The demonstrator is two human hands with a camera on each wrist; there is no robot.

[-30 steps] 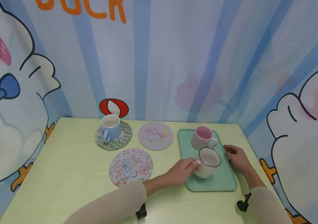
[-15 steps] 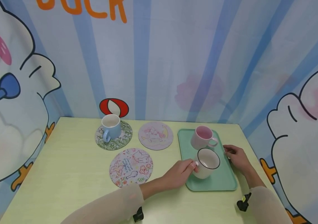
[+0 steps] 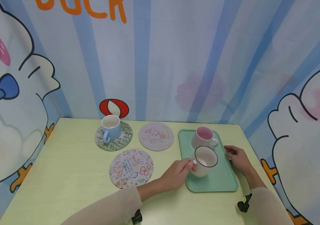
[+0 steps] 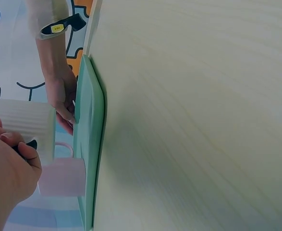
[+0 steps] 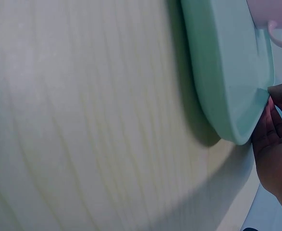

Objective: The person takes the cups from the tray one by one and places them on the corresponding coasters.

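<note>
White mug, dark-rimmed and mouth up, is between the two hands: its handle is in the left hand, its body held over the left part of the green tray, apart from the right hand. Left wrist view shows a gap between mug base and tray.

Left to right across the pale yellow table:

Blue mug, pale inside, stands upright on a green-patterned round mat, handle toward the near left. Next, a flowered round mat lies flat, nearer the person. Behind it and to its right lies a pale pink round mat with a yellow moon.

Left hand: fingers and thumb curled round the white mug's handle.

Green tray: carries the pink mug, upright at the far end, pink inside, handle pointing right. White mug slightly overlaps it in the head view.

Right hand: at the tray's right edge, thumb and fingers pinching the rim, near the pink mug's handle.
</note>
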